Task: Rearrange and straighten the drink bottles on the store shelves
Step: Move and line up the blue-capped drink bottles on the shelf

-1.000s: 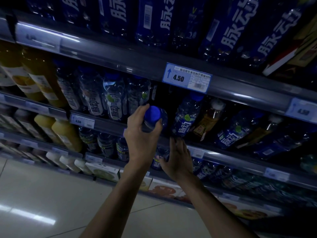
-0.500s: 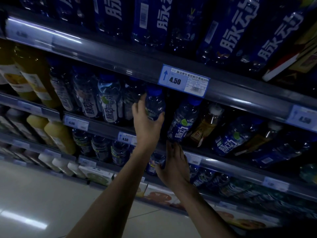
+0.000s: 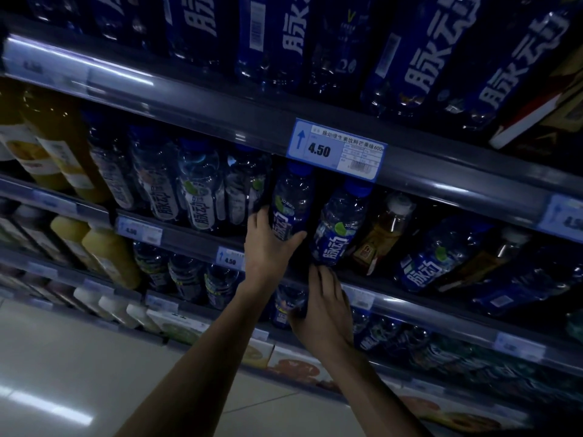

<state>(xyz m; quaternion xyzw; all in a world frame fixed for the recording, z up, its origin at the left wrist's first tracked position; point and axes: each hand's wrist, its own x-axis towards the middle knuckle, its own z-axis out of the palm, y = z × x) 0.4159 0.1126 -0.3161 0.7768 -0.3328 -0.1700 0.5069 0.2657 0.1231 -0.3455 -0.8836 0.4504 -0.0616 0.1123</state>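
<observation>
My left hand (image 3: 268, 250) grips the lower body of a clear bottle with a blue cap and blue label (image 3: 291, 201), which stands nearly upright on the middle shelf under the 4.50 price tag (image 3: 337, 149). Just right of it a second blue-labelled bottle (image 3: 339, 228) leans to the right. My right hand (image 3: 325, 305) is below that bottle, fingers straight, their tips at the shelf edge (image 3: 410, 305) near its base. It holds nothing.
More blue-label bottles (image 3: 198, 197) stand to the left, yellow juice bottles (image 3: 60, 152) at far left. Amber tea bottles (image 3: 383, 234) and more blue ones lean at the right. Large blue bottles (image 3: 426, 55) fill the top shelf. Lower shelves hold cartons; the floor (image 3: 79, 373) is below left.
My left hand has lifted the blue-capped bottle up and back onto the middle shelf and slid down to its lower body. My right hand stays under the neighbouring bottle.
</observation>
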